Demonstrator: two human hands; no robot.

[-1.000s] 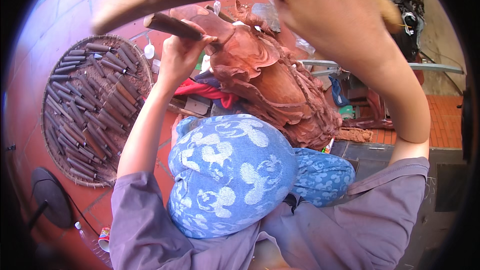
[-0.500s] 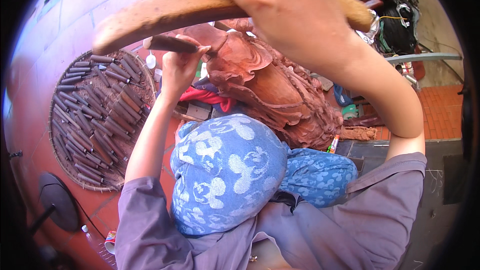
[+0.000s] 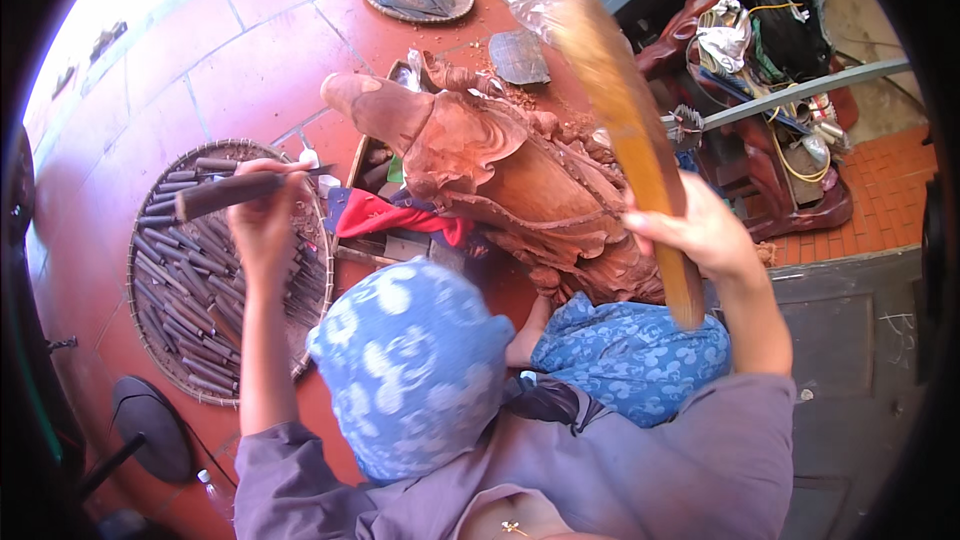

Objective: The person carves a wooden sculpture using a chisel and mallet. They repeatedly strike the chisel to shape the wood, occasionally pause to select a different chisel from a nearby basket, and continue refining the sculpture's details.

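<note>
My left hand [image 3: 265,225] is closed round a chisel [image 3: 222,196] with a dark wooden handle; its short metal tip points right. That hand is held over a round woven tray [image 3: 152,355] filled with several dark-handled carving tools [image 3: 190,290]. My right hand [image 3: 705,232] grips the lower part of a long, curved wooden mallet [image 3: 630,115], raised upright and blurred toward its top. Between the hands lies a large reddish-brown wood carving [image 3: 520,175] with flowing folds and a rounded, smooth end at upper left. Neither tool touches it visibly.
My blue patterned trousers [image 3: 410,360] show at the knees near the carving. A red cloth [image 3: 395,220] lies over a wooden box beside it. A smaller round tray [image 3: 385,5] stands farther back. At right are a metal bar [image 3: 810,90] and cluttered dark wood [image 3: 690,30].
My left hand has drawn the chisel away from the carving, leftward over the tray. My right hand has lowered to the right, turning the mallet from lying across to upright.
</note>
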